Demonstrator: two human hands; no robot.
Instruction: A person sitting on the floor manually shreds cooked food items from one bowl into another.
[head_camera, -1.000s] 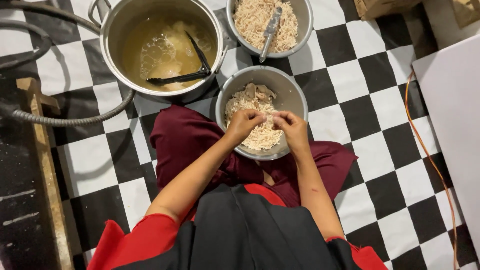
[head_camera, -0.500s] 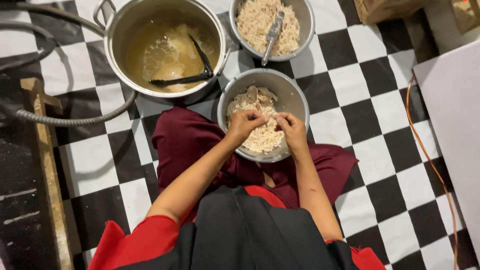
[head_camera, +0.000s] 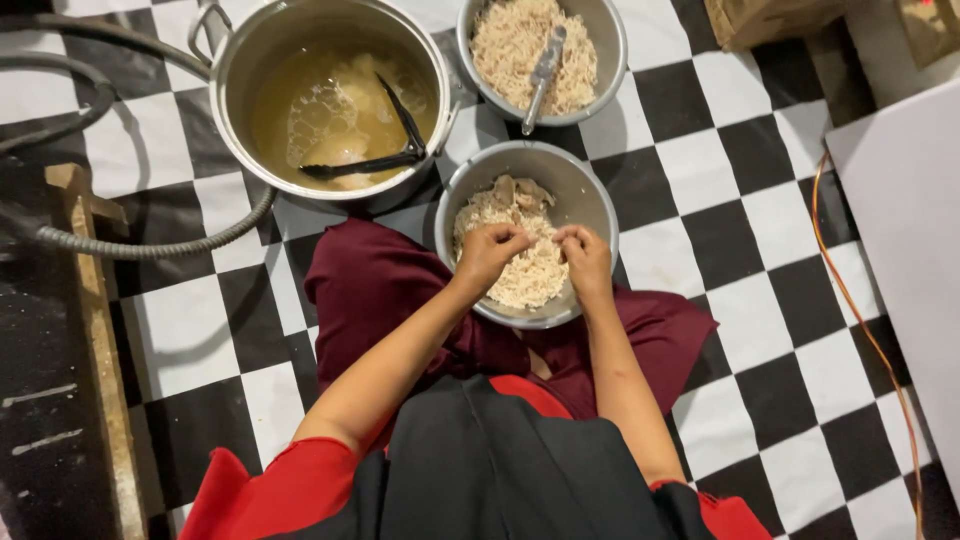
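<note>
A steel bowl of pale shredded meat rests on my lap, over maroon cloth. My left hand and my right hand are both inside it, fingers pinched on a piece of the meat between them. A few larger unshredded chunks lie at the bowl's far side.
A large steel pot of yellowish broth with black tongs stands at the far left. A second steel bowl of shredded meat holds metal tongs. A corrugated hose curves at left on the black-and-white checkered floor; an orange cable runs at right.
Both hands stay in the bowl with only small finger movements on the meat. The view has shifted slightly.
</note>
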